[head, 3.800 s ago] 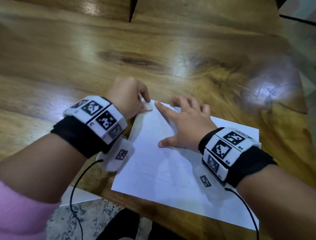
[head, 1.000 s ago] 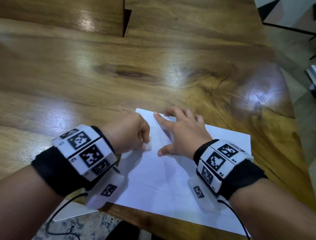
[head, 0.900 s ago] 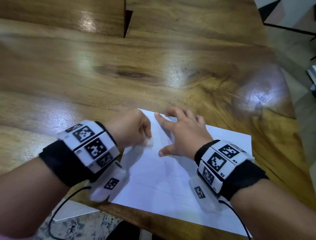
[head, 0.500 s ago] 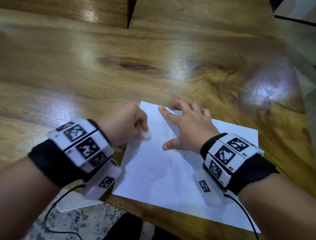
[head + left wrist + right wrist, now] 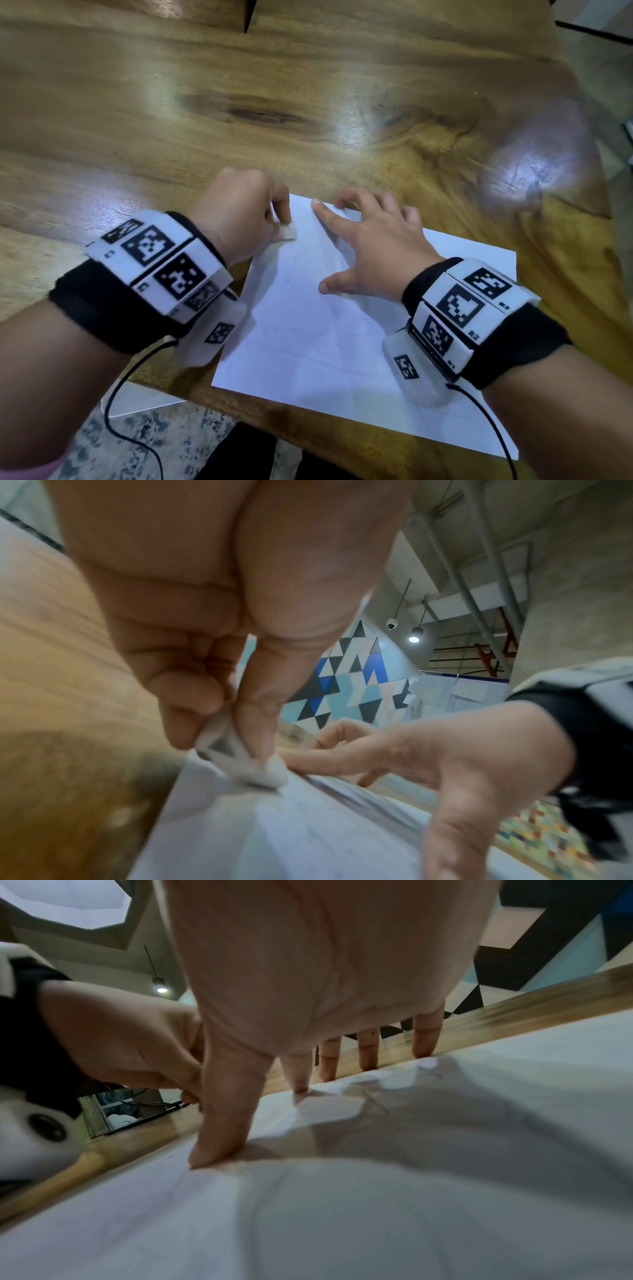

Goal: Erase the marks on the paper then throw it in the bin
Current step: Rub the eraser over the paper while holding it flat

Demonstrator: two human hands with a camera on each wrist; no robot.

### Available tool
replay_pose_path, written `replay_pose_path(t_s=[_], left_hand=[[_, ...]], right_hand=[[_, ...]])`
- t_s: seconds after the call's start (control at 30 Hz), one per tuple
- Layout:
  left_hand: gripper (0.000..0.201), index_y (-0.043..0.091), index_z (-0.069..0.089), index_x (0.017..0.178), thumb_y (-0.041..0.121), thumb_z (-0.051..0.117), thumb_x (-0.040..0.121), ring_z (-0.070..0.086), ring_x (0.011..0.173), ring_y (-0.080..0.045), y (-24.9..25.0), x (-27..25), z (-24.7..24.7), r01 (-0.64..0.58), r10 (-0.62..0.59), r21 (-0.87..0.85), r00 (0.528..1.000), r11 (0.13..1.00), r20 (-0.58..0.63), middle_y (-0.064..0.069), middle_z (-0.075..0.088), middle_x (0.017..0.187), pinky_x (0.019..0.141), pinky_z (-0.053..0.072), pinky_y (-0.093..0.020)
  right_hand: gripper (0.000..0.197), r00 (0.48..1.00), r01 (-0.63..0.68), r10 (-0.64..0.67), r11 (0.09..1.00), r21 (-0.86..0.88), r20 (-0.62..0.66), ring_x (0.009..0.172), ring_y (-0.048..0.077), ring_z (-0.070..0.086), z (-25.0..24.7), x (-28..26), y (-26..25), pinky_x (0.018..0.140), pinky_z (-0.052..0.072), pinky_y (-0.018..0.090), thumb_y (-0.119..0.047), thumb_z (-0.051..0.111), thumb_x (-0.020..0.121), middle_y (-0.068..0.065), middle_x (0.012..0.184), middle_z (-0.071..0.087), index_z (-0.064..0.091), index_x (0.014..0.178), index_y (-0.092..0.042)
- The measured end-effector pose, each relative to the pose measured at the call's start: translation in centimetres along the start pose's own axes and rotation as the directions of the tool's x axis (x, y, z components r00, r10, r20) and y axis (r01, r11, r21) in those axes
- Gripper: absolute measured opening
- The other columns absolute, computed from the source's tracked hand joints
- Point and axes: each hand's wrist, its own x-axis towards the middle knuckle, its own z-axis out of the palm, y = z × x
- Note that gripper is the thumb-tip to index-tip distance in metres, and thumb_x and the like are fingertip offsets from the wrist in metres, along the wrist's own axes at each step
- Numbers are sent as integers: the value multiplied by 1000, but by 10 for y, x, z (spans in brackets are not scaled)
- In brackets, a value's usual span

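A white sheet of paper (image 5: 308, 329) with faint pencil lines lies on the wooden table (image 5: 205, 102) near its front edge. My left hand (image 5: 239, 212) pinches a small white eraser (image 5: 287, 233) between thumb and fingers and holds it against the paper's far left corner. The eraser (image 5: 246, 767) shows blurred on the paper (image 5: 274, 831) in the left wrist view. My right hand (image 5: 363, 246) lies spread on the sheet, its fingertips (image 5: 301, 1085) and thumb pressing the paper (image 5: 377, 1191) flat. The bin is not in view.
The table's front edge (image 5: 308, 414) runs just below the sheet. A white flat thing (image 5: 137, 401) lies lower down, past the table's edge on the left, above patterned floor. Black cables hang from both wrist units. Bare tabletop stretches beyond the hands.
My left hand with the eraser has shifted a little back and forth along the paper's left edge and now sits nearer the far corner. My right hand stays pressed on the sheet.
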Motion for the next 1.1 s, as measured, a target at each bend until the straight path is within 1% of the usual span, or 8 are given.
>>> replay_pose_path(t_s=[0.1,0.2,0.33,0.57,0.67,0.83,0.97,1.1], left_hand=[[10,13,69,81,20,69,75,52,72,-18,-3,-3,7,11,-12,-7,999,1000,-45,3,56,64,65,32,-22],[12,14,69,78,25,70,74,47,59,-11,-12,-11,13,-10,8,-26,998,1000,-67,6,53,61,52,31,-23],[11,16,69,76,26,72,72,44,55,-3,-14,-12,11,-12,10,-26,999,1000,-50,10,53,58,48,27,-7],[14,16,70,84,21,73,71,48,58,-12,0,22,-3,23,-26,-102,999,995,-33,1,58,62,51,32,-23],[13,15,71,82,21,73,71,47,59,-10,3,21,3,24,-31,-90,997,996,-77,3,57,62,51,33,-19],[12,18,73,78,20,76,66,58,64,-10,2,2,12,-44,55,-93,992,995,116,2,68,67,52,35,-4],[12,12,72,80,16,74,69,47,53,-3,3,28,2,-2,-10,-155,997,988,-75,11,52,55,48,32,-12],[8,17,72,75,18,75,68,48,53,-1,13,10,13,-88,92,-43,990,995,109,15,50,53,47,35,-2]], right_hand=[[101,1000,4,-4,1000,5,-9,128,17,14,1,0,1,102,18,38,-68,64,65,-12,141,15,7,145,-45],[106,999,-8,10,999,34,-38,126,15,16,2,-1,1,99,19,36,-67,67,63,-14,140,19,9,147,-39],[105,998,-15,18,999,52,-54,124,13,19,2,-2,-1,100,21,36,-65,69,62,-15,138,22,14,147,-35],[101,999,-13,15,999,38,-39,127,14,19,2,-4,-1,102,23,38,-66,67,64,-14,142,21,15,147,-38],[102,999,-16,18,999,52,-40,126,14,19,2,-3,-1,102,22,37,-66,68,63,-15,141,21,16,146,-38],[102,999,-16,18,999,52,-37,126,14,18,2,-4,0,101,21,37,-66,68,62,-15,142,20,16,146,-39],[102,999,-17,20,998,62,-47,125,15,20,3,-4,0,102,21,38,-65,69,62,-15,141,23,17,146,-39],[101,999,-24,27,997,72,-44,126,14,20,3,-3,0,102,21,38,-65,69,62,-16,141,23,18,145,-40]])
